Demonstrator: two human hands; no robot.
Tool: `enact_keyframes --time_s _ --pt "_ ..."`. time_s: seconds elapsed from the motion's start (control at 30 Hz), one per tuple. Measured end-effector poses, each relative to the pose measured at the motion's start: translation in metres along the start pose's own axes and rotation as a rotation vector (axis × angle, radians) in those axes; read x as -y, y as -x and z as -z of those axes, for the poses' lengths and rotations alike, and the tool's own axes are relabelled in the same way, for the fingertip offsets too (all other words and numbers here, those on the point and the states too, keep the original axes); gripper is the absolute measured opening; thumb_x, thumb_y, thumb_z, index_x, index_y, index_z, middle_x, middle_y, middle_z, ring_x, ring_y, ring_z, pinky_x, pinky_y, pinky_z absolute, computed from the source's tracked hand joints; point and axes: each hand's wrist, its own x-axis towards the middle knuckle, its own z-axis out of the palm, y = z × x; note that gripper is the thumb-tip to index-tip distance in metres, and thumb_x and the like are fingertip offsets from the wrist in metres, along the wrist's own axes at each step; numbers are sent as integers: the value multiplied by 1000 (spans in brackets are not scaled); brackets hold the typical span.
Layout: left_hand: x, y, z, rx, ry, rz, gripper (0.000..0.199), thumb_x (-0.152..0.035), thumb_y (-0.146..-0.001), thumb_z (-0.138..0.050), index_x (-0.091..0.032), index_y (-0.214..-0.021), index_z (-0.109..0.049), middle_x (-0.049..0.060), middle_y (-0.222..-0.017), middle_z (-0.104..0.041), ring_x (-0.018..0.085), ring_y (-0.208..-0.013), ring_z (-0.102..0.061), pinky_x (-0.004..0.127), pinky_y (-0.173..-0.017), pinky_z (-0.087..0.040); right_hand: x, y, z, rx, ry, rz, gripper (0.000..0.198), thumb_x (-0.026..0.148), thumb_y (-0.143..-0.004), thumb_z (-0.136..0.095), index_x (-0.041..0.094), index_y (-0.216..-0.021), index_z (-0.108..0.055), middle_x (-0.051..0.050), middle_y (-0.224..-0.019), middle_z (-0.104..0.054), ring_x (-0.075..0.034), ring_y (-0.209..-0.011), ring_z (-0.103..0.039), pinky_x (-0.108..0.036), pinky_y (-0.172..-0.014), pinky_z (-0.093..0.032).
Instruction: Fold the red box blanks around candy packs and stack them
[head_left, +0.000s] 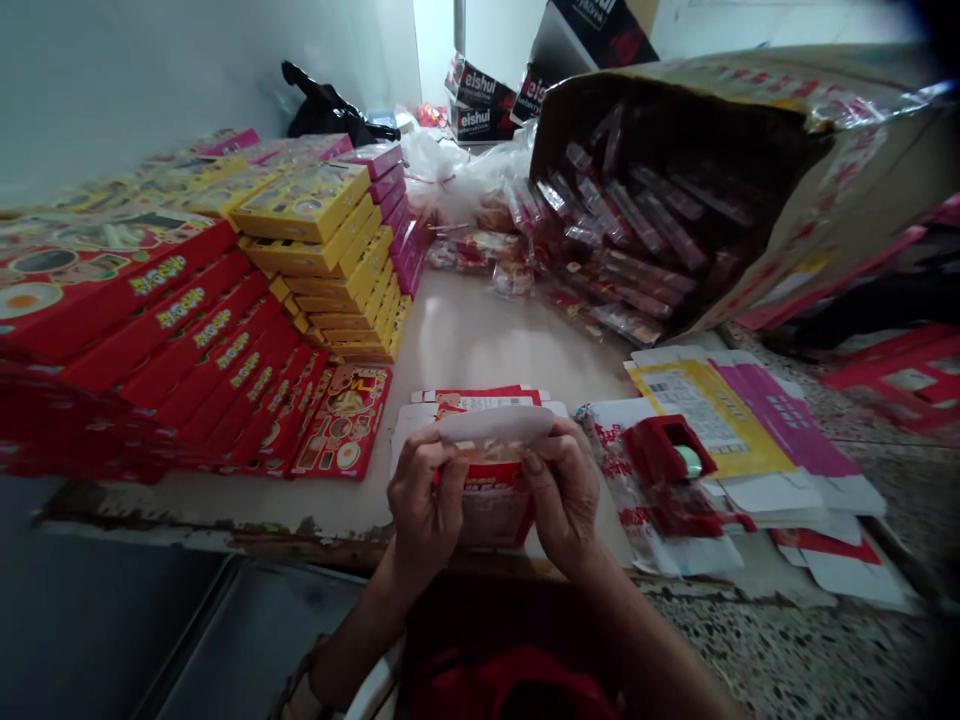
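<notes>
Between my two hands, near the table's front edge, is a red cardboard box (491, 505) with a white flap raised at its top. My left hand (427, 490) pinches the box's left side, thumb in front and fingers behind. On the right side, my right hand (562, 490) grips it the same way. Something pale shows just under the flap, too small to make out. Behind the box lie flat red and white cartons (487, 400), partly hidden by my hands and the flap.
Stacked red boxes (187, 330) and yellow boxes (330, 260) stand at left. A large open carton (795, 230) spills wrapped packets at right. A red tape dispenser (664, 470) sits beside flattened yellow and purple cartons (690, 410). Plastic bags (450, 180) lie at the back.
</notes>
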Motion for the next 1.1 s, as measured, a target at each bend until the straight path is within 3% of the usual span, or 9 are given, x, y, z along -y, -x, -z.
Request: enact_keyframes --time_s 0.07,0.17,0.27,0.33,0.43,0.6,0.83,0.97,1.1 --pt "-5 -5 3 -10 168 105 7 -20 -98 -64 -25 -101 -60 0 -97 -71 16 -95 -69 29 -87 -55 4 -3 7 38 -42 -5 11 22 -101 -54 28 -92 -54 -4 -108 -65 -23 -102 -63 -40 -89 -52" --pt "-3 -12 7 -25 431 184 36 -16 -89 -76 -27 -118 -58 0 -101 -77 17 -96 -75 34 -93 -58 6 -5 15 12 -160 -13 24 18 -98 -61 34 -115 -54 -3 -113 -68 -23 -106 -68 -43 -92 -56" --pt "4 -17 12 68 464 129 22 -12 -83 -82 -23 -99 -72 3 -104 -80 21 -101 -76 38 -96 -59 9 -9 25 128 -77 17 38 17 -99 -60 36 -133 -58 -5 -121 -71 -24 -112 -70 -46 -99 -57" --pt "7 -19 16 104 455 113 17 -11 -79 -85 -22 -88 -76 5 -105 -81 23 -102 -76 38 -94 -60 13 -13 32 240 12 69 34 18 -100 -59 34 -128 -68 -5 -123 -74 -25 -116 -70 -45 -99 -57" --pt "4 -21 24 172 477 160 19 -13 -77 -87 -22 -90 -75 6 -109 -80 24 -105 -75 37 -93 -61 20 -19 41 270 60 130 31 20 -95 -69 32 -123 -75 -6 -126 -75 -27 -117 -71 -46 -98 -59" --pt "-14 -27 38 378 564 340 22 -35 -87 -80 -18 -97 -70 16 -126 -72 31 -118 -70 43 -95 -60 33 -24 43 283 6 39 24 19 -93 -73 27 -115 -78 -7 -119 -79 -24 -112 -74 -42 -96 -59" --pt "-29 -40 34 348 392 474 19 -30 -84 -82 -17 -93 -71 9 -104 -76 23 -98 -75 31 -81 -63 39 -32 40 241 -47 -97 17 20 -88 -78 23 -104 -80 -4 -98 -82 -20 -87 -76 -32 -77 -60" --pt "-33 -42 32 308 355 499 20 -31 -80 -85 -16 -89 -76 8 -95 -79 23 -89 -77 31 -77 -63 42 -43 45 311 -139 -284 16 31 -85 -83 20 -97 -84 -6 -91 -83 -21 -80 -77 -30 -71 -60" --pt "-32 -46 34 301 368 479 16 -28 -77 -88 -17 -84 -79 8 -94 -82 23 -89 -78 32 -81 -64 44 -54 50 377 -204 -362 18 35 -80 -87 23 -94 -86 -4 -89 -84 -22 -80 -79 -30 -71 -61"
